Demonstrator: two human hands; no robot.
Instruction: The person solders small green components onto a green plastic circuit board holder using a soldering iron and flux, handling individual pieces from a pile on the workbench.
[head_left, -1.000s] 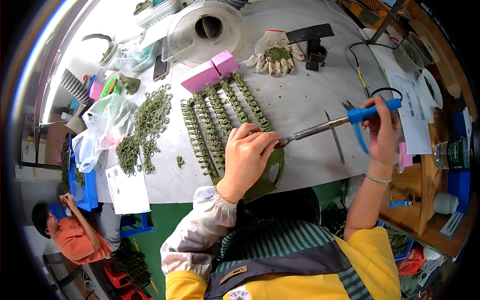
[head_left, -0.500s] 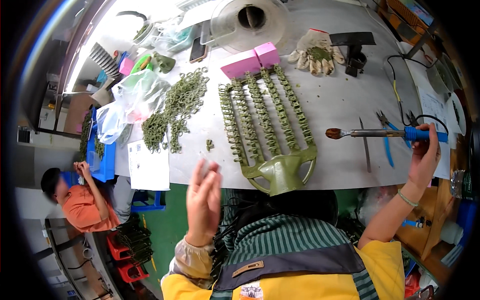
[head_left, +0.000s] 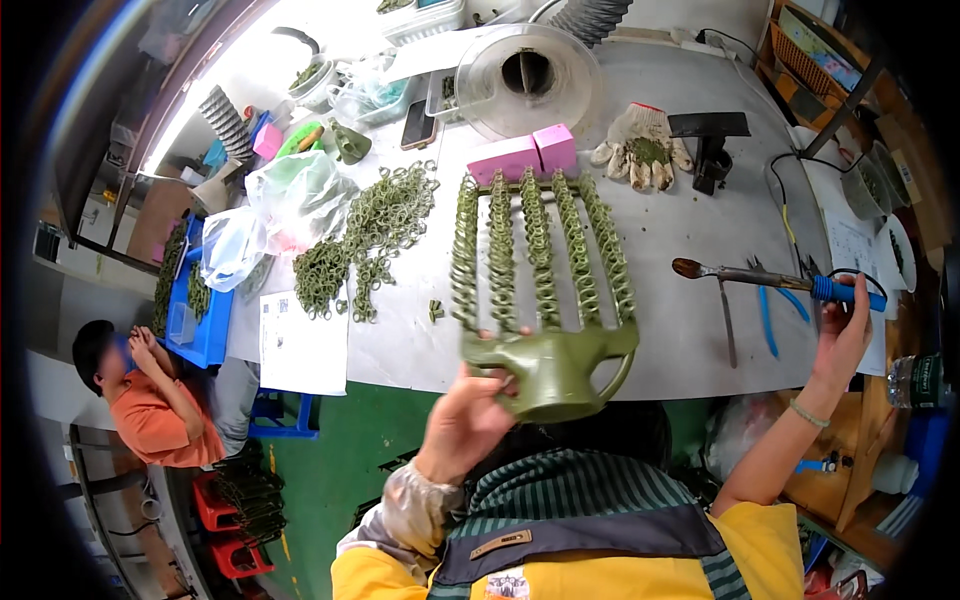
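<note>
My left hand is closed round the left side of the handled base of a green wax tree, its fingers partly hidden behind it. Five straight bars rise from that base, lined with rows of small ring-shaped green pieces. The far ends of the bars lie by two pink blocks. Off to the right, my right hand grips the blue handle of a soldering iron. Its brown, rounded tip points left, held above the table apart from the tree.
Left of the tree lies a heap of loose green rings, with a stray piece nearby. Pliers and a thin metal tool lie under the iron. A stained glove and black stand sit behind. A co-worker sits left.
My left hand has moved right and taken hold of the tree's base, which is now tilted up toward me. The soldering iron has shifted slightly, its tip a little further right.
</note>
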